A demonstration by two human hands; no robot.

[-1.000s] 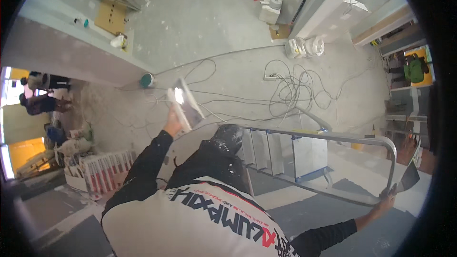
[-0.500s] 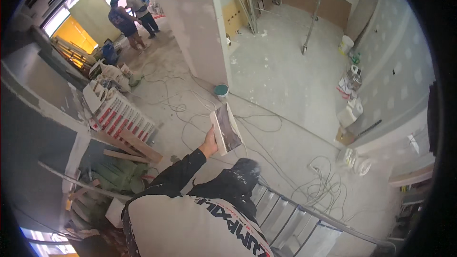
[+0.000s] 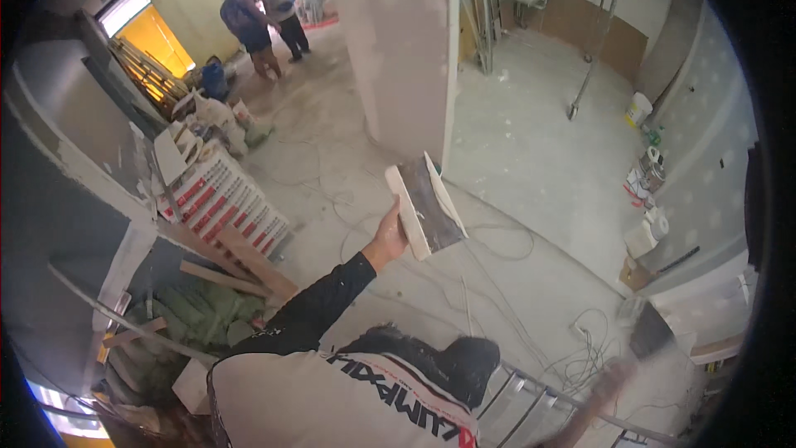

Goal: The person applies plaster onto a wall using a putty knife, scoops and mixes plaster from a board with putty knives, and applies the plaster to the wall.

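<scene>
My left hand [image 3: 390,232] is wrapped round the near left side of a long mud pan [image 3: 431,207], held out in front of me above the floor. The pan's inside is dark grey, and pale compound coats its rims. At the lower right my right hand [image 3: 612,382] is smeared by motion, its fingers closed. Beyond it juts a wide dark blade, seemingly a taping knife [image 3: 652,333], also blurred; the handle is lost in the blur. The two hands are well apart.
An aluminium ladder [image 3: 531,406] is below me. Cables [image 3: 580,357] trail over the floor. A stack of red-and-white packages [image 3: 228,199] and timber boards [image 3: 249,257] lie at left. Buckets [image 3: 638,108] line the right wall. Two people [image 3: 249,25] stand far back, beyond a column [image 3: 402,50].
My left hand has moved the mud pan forward and to the right. My right hand and the dark blade have come into view at the lower right. The whole view has shifted.
</scene>
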